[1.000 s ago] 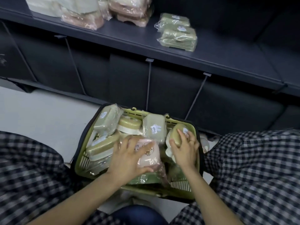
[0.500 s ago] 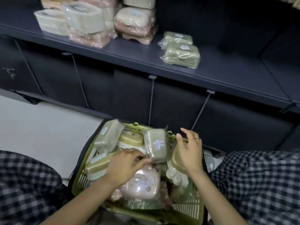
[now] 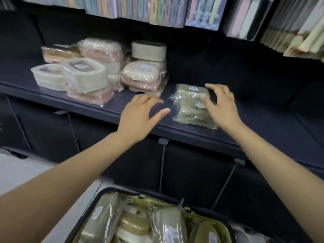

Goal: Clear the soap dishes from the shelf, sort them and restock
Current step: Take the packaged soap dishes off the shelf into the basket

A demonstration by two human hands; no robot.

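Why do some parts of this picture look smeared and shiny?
Head view: both hands, left and right, are blurred, as if moving; the plastic wrap on the pink soap dishes glares under the light; the wide lens bends the shelf edge; the basket at the bottom looks soft.

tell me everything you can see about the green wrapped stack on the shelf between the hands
The green stack is a low pile of olive-green soap dishes, each in clear crinkled plastic wrap with a small white label on top. How many there are cannot be told. It lies flat near the front edge of the dark shelf, apart from the pink and cream packs to its left. The right hand reaches over its right side, fingers spread; contact is unclear. The left hand hovers beside it, not touching.
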